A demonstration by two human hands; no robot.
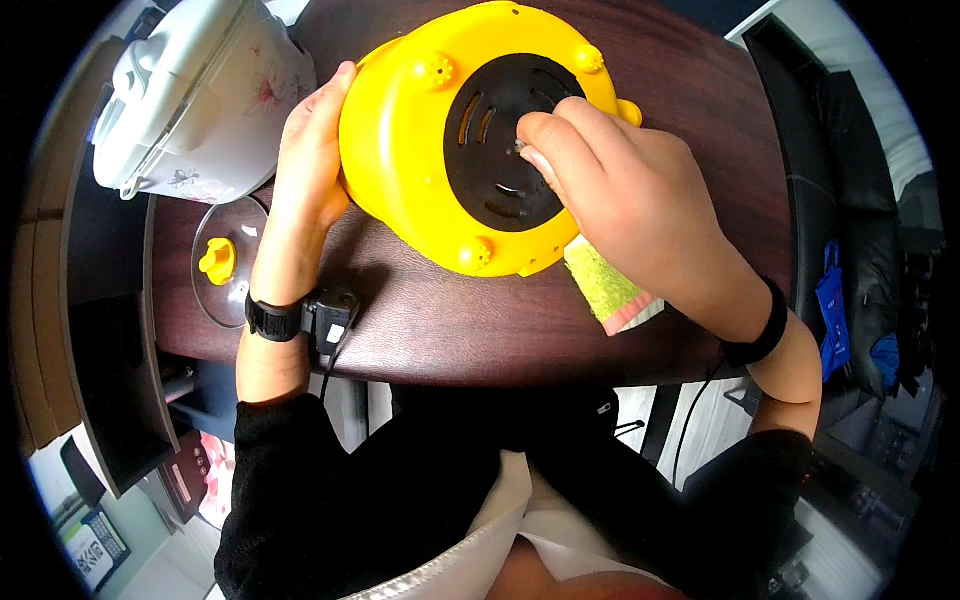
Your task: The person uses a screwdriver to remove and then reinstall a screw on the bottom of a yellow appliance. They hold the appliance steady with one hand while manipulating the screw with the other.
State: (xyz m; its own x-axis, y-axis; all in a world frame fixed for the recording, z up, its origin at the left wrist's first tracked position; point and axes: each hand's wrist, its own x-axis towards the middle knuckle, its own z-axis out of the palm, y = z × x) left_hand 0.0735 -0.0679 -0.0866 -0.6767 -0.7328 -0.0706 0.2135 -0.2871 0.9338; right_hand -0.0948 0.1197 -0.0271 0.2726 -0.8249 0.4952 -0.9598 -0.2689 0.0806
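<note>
A yellow electric cooking pot is turned with its underside toward me, showing small round feet and a round black base plate with vent slots. My left hand grips the pot's left side, fingers hidden behind it. Over the middle of the plate, my right hand is closed in a pinch; a tiny bit of something shows at the fingertips, too small to name. Below that hand is a green cloth with a pink and white edge, partly covered by it.
A clear glass lid with a yellow knob lies left of my left forearm. Behind it stands a white floral-patterned rice cooker. The dark wooden table ends just before my body. A black chair is on the right.
</note>
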